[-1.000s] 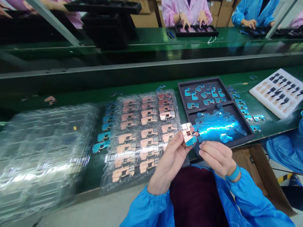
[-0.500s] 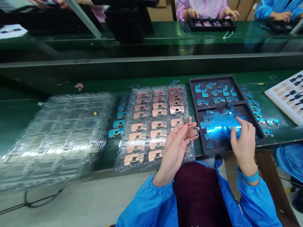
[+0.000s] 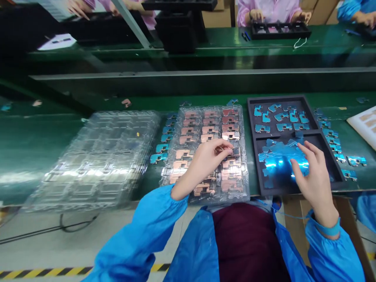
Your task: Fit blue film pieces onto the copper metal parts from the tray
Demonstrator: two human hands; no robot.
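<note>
My left hand (image 3: 205, 160) reaches over the clear blister tray (image 3: 188, 176) of copper-coloured parts, fingers pinched on a small part (image 3: 235, 150) at the tray's right column. My right hand (image 3: 313, 172) hovers over the near compartment of the black tray (image 3: 252, 117), fingers spread above a heap of shiny blue film pieces (image 3: 276, 160). The far compartment holds several blue-covered parts (image 3: 279, 117).
A stack of clear empty blister trays (image 3: 96, 156) lies to the left on the green bench. Loose blue parts (image 3: 337, 145) line the black tray's right side, a white sheet (image 3: 364, 123) beyond. Across the conveyor, other people's hands work at black trays (image 3: 279, 29).
My left hand carried the small part from in front of me down onto the clear tray. My right hand left the part and moved over the blue film heap.
</note>
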